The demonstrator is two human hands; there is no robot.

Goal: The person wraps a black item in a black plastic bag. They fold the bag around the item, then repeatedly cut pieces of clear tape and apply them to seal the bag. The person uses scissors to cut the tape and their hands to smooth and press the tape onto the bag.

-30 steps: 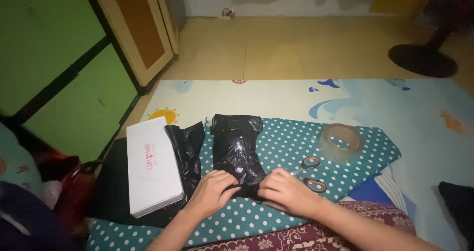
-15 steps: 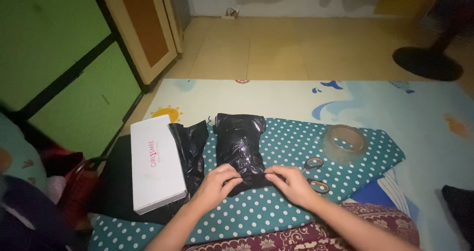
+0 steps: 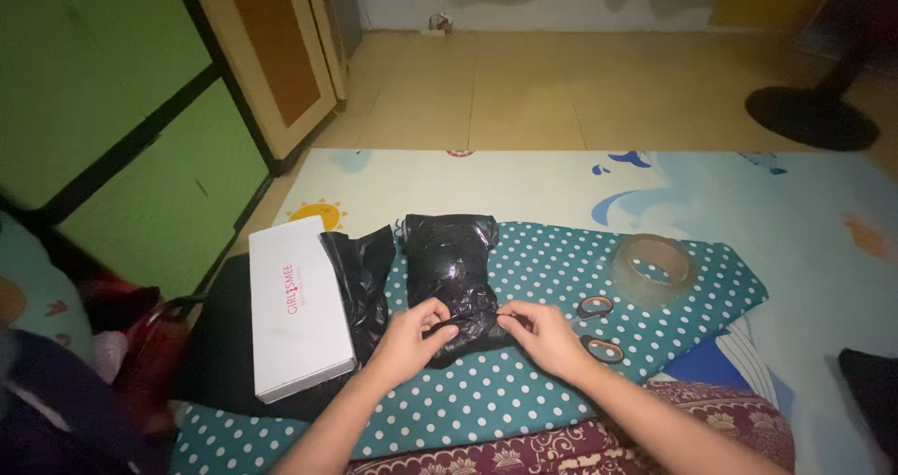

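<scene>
both hands pinch the near end of a black plastic-wrapped parcel point(image 3: 451, 283) lying lengthwise on a teal polka-dot cloth point(image 3: 561, 279): the left hand point(image 3: 410, 337) and right hand point(image 3: 541, 335) each have fingers closed on its loose plastic. a long white box point(image 3: 297, 305) with a small pink label lies just left, a clear tape roll point(image 3: 653, 267) and scissors point(image 3: 599, 330) to the right

Lifted off the black plastic parcel point(image 3: 452, 279): left hand point(image 3: 409, 337) and right hand point(image 3: 540, 335), now pinching its near edge, earlier pressed flat.
</scene>
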